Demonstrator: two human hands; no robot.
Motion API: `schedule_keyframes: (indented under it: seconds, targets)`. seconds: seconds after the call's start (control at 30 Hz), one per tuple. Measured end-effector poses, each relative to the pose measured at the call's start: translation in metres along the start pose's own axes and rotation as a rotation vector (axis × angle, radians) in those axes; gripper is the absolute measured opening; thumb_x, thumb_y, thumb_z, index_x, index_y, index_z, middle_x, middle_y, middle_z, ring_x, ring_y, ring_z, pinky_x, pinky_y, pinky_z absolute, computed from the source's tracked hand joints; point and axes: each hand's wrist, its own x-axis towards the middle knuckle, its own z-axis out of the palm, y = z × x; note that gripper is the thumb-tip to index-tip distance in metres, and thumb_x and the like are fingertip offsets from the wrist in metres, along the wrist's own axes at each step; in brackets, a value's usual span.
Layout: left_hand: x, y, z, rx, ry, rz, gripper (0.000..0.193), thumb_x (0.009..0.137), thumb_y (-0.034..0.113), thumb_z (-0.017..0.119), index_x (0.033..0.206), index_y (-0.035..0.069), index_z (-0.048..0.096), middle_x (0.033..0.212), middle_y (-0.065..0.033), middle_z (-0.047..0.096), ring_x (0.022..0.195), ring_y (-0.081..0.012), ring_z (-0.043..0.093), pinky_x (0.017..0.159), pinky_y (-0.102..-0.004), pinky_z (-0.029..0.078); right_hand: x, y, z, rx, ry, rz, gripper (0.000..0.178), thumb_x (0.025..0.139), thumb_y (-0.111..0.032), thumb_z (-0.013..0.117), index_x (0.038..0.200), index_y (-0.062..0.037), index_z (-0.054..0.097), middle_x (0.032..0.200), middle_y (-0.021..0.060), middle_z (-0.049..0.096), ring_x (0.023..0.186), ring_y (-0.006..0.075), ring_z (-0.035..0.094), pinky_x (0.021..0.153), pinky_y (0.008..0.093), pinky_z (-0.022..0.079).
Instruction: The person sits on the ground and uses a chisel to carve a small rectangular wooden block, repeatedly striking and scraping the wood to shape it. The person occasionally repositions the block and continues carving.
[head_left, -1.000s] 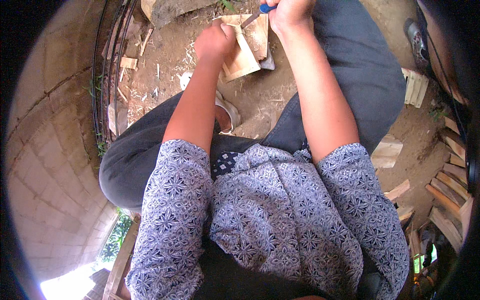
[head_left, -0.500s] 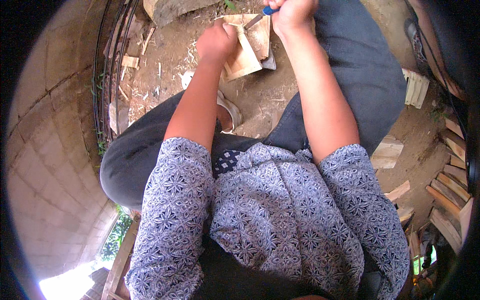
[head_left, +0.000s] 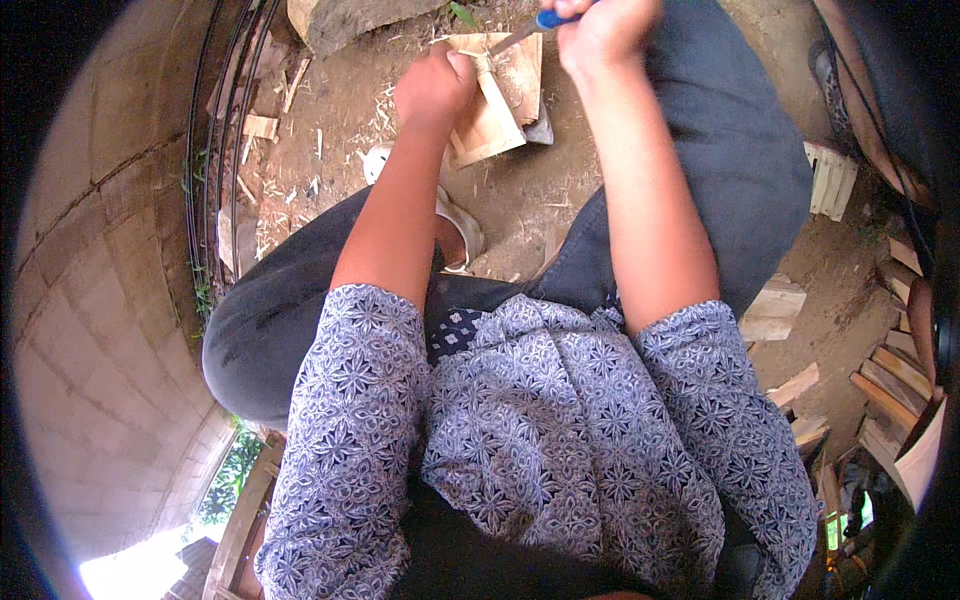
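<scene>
My left hand (head_left: 437, 85) is closed on the upper left edge of a pale wooden board (head_left: 490, 128), which stands tilted above the ground. Up at the top edge, my right hand (head_left: 608, 38) grips the blue handle of a tool with a narrow metal blade (head_left: 514, 39); its exact kind is unclear. The blade's tip lies at the board's upper edge, close to my left fingers. Behind the tilted board is another flat piece of wood (head_left: 524, 75), with a grey stone or block (head_left: 540, 130) beside it.
Wood shavings (head_left: 375, 120) litter the dirt floor. A large rock (head_left: 360, 20) sits at the far side, and dark cables (head_left: 205, 150) run along the left wall. Stacked wood pieces (head_left: 885, 385) and a slatted block (head_left: 830, 180) lie at right, near another person's leg (head_left: 865, 130).
My right hand has shifted right with the blue-handled tool, drawing the blade back slightly. My left hand and the board have barely moved. At the right edge, a pale piece has shifted.
</scene>
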Motion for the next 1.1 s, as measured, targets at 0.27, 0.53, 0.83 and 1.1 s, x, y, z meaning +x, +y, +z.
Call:
schedule_keyframes:
  seconds: [0.27,0.53,0.83,1.1]
  targets:
    - [0.002,0.004,-0.002,-0.034,-0.057,-0.010,0.050,0.093,0.040,0.037,0.123,0.010,0.065,0.110,-0.0248,0.069,0.101,-0.0439,0.067,0.088,-0.0547,0.053,0.003,0.027,-0.011,-0.083,-0.035,0.058,0.032,0.091,-0.028,0.049,0.065,-0.0118,0.042,0.047,0.0034,0.040,0.037,0.0163,0.037,0.038,0.0308,0.031]
    - [0.005,-0.012,0.003,-0.039,-0.001,0.138,0.047,0.091,0.040,0.042,0.117,0.007,0.064,0.120,-0.0205,0.065,0.106,-0.0401,0.065,0.089,-0.0529,0.053,0.000,-0.024,0.008,0.030,-0.078,-0.019,0.029,0.090,-0.029,0.048,0.067,-0.0113,0.043,0.048,0.0024,0.039,0.039,0.0159,0.036,0.043,0.0313,0.034]
    - [0.006,-0.007,-0.003,0.020,-0.016,0.186,0.046,0.090,0.041,0.043,0.112,0.006,0.064,0.118,-0.0194,0.065,0.106,-0.0402,0.065,0.089,-0.0523,0.053,0.002,0.005,-0.008,-0.013,0.066,0.095,0.029,0.090,-0.028,0.049,0.067,-0.0108,0.044,0.048,0.0025,0.040,0.037,0.0154,0.037,0.039,0.0296,0.033]
    - [0.008,-0.002,-0.003,0.046,-0.029,0.167,0.045,0.090,0.040,0.043,0.113,0.007,0.064,0.118,-0.0181,0.066,0.106,-0.0389,0.066,0.089,-0.0520,0.054,0.001,0.024,-0.014,-0.226,-0.034,-0.059,0.034,0.093,-0.027,0.046,0.063,-0.0120,0.043,0.049,0.0034,0.043,0.038,0.0151,0.039,0.039,0.0285,0.032]
